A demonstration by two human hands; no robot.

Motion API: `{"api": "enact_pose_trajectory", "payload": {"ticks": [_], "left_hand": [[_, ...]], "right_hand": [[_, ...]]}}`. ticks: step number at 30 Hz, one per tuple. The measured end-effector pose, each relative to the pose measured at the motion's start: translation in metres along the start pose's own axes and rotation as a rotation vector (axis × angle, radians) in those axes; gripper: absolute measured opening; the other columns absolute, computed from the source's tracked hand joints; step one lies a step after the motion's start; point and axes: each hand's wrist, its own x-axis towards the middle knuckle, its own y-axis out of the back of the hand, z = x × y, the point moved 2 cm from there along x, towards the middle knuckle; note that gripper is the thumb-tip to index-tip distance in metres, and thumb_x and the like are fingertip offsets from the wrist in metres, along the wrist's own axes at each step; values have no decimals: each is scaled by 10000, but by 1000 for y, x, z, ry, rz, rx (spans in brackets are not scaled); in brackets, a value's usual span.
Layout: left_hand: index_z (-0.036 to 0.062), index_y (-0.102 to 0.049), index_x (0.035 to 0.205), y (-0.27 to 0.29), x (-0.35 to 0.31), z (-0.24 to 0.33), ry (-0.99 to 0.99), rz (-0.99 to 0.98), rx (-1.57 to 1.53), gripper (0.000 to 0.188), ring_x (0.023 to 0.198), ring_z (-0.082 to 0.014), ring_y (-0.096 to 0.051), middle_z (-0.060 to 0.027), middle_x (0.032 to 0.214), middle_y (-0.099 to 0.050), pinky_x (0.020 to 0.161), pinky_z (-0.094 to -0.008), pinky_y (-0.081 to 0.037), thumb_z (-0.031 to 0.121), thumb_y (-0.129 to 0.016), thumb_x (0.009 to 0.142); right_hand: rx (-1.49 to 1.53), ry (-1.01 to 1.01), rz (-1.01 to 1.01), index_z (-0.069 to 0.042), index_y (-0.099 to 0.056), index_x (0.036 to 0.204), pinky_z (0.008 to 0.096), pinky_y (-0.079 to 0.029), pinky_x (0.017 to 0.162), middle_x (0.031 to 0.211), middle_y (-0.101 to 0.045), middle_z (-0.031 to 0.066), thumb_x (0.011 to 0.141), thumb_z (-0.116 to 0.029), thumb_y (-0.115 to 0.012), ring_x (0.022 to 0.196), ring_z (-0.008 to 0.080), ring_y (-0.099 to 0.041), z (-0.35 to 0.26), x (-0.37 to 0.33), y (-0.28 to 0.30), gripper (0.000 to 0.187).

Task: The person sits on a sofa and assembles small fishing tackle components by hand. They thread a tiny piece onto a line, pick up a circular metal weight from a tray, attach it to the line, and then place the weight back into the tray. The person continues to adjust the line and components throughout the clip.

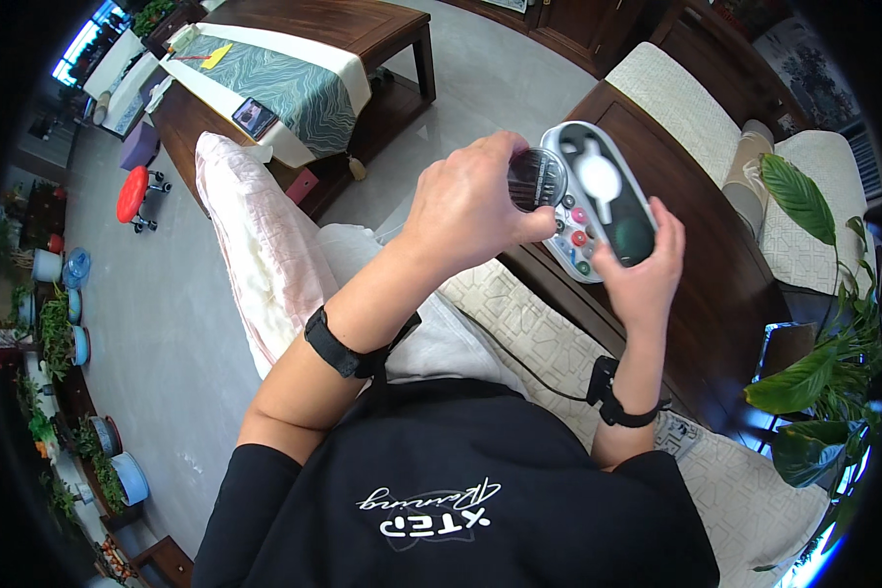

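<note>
My left hand is closed on a round, clear-and-dark disc-shaped box, with the thumb below it and the fingers over its top. Just right of it is an oblong white-rimmed case with its dark inside facing up. A white spoon-shaped piece lies in its dark half. Several small coloured round pieces, like thread spools, fill the other half. My right hand grips the case's near right end, thumb on one side and fingers on the other. The disc hides part of the case's left side.
A dark wooden surface lies under and beyond the case. Leafy plants stand at the right. A pink-and-white cloth covers my outstretched leg. A low table with a runner and a phone stands ahead. A red stool is at the left.
</note>
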Motion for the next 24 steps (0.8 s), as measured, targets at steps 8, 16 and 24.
{"api": "enact_pose_trajectory", "payload": {"ticks": [8, 16, 24], "left_hand": [[-18, -612, 1062, -4, -18, -8, 12, 28, -13, 571, 896, -312, -659, -177, 986, -664, 801, -372, -522, 320, -766, 628], [-5, -624, 1034, -9, -34, -10, -20, 91, 40, 565, 830, -305, -655, -143, 934, -649, 731, -372, -534, 368, -755, 629], [7, -624, 1053, -6, -49, -17, -16, 127, 57, 590, 763, -295, -656, -120, 929, -620, 671, -369, -544, 372, -758, 609]], "right_hand": [[-392, -396, 151, 99, -490, 1255, 426, -375, 1035, 1258, -504, 254, 659, -334, -742, 1193, 379, -482, 79, 8, 17, 779], [-408, -501, 52, 96, -437, 1301, 441, -358, 1062, 1308, -466, 270, 680, -331, -718, 1231, 397, -446, 108, -6, 12, 805], [-156, -264, 194, 79, -505, 1247, 382, -458, 934, 1204, -556, 216, 847, -337, -699, 1077, 293, -561, 55, -5, 15, 609]]}}
